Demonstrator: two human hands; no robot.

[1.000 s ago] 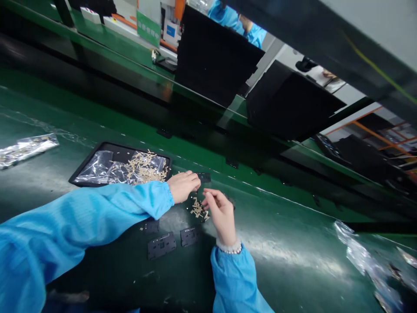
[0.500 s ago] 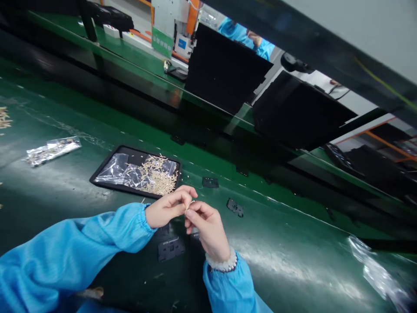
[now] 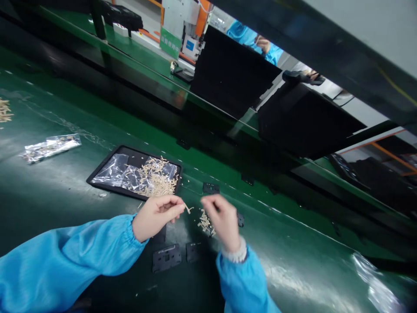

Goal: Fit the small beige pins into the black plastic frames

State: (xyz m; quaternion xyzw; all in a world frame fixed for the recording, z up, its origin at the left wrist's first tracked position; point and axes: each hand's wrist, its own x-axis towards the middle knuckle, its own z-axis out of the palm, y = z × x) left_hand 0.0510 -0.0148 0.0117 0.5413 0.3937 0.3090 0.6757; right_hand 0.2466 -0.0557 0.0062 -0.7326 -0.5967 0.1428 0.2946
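Note:
Between the thumb and forefinger of my left hand is a thin beige strip, its end sticking out to the right. My right hand, slightly blurred, is apart from it with thumb and fingers pinched together; whatever may be between them is hidden. Partly behind the right hand lies a small pile of beige pieces. Beyond my left hand, a black tray holds clear plastic bags and a heap of beige strips. Flat black plastic plates lie below the hands.
Another black plate lies beyond the right hand. A filled clear bag is at the left, and crumpled clear plastic lies at the right. Dark panels stand behind the green bench. Across them shows another person's blue sleeve.
My hands were together at the fingertips and have separated, the left moving left with the beige strip, the right moving right. The small beige pile now shows between them.

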